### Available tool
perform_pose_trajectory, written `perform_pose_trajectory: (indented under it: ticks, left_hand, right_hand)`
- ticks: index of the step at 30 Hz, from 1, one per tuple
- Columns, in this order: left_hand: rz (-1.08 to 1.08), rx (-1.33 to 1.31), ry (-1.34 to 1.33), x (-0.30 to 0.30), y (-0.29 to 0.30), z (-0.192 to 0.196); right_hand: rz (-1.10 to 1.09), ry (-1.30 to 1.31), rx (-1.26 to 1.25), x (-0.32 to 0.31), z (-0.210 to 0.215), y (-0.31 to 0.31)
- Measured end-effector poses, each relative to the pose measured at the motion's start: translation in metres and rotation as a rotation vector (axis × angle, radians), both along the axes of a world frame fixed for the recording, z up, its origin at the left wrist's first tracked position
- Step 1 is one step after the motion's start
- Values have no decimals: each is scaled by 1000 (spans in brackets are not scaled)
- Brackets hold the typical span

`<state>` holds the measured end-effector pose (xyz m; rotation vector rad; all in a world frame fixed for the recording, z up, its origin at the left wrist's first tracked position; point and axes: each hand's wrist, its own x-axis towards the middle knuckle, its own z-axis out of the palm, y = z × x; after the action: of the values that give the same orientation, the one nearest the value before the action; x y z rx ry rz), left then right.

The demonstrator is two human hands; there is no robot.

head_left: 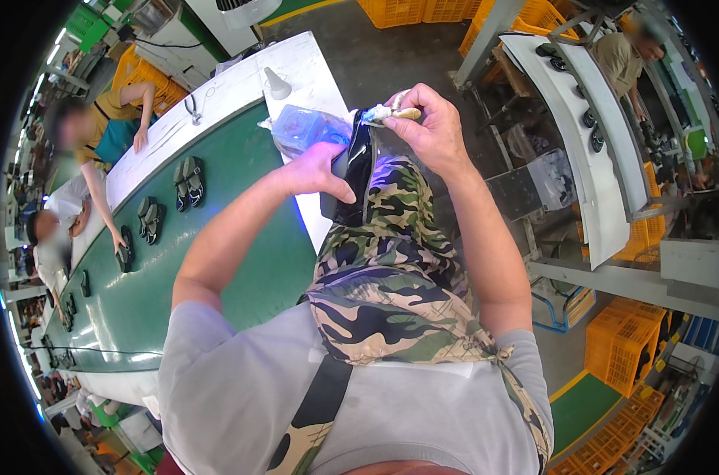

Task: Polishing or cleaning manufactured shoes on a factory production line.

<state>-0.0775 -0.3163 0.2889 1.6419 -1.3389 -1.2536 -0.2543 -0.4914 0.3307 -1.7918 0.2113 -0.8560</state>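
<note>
My left hand (321, 172) grips a long, glossy black piece (361, 162), with the thumb lying along its near side. It looks like part of a shoe, but its exact kind is unclear. At its far end, my right hand (437, 133) pinches a small white wad or brush tip (377, 115) that touches or nearly touches the black edge. Yellowish covers sit on some right fingertips. Right beside my left hand stands a blue plastic container (300, 127) wrapped in clear film. A camouflage apron (383, 293) covers my lap.
Black sandals (188, 184) lie on the green conveyor belt (249, 253) at left, where co-workers (98, 131) reach in. A pale cone-shaped nozzle (277, 84) and pliers (192, 111) rest on the white ledge (312, 67). More shoes line a rack (565, 111) at right, near orange crates (625, 344).
</note>
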Motion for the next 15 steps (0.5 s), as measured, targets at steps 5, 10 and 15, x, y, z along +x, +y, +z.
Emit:
perform_pose_trajectory:
  ticks: [5,10,15]
  left_hand:
    - [64,72,312,-1,3,2]
    - [162,105,591,-3,5,-5]
    - [263,110,752,3,3,-14]
  right_hand:
    - [17,52,15,1,-12,4]
    - [90,50,127,1,-35,7]
    - [201,165,229,-8,-46,9]
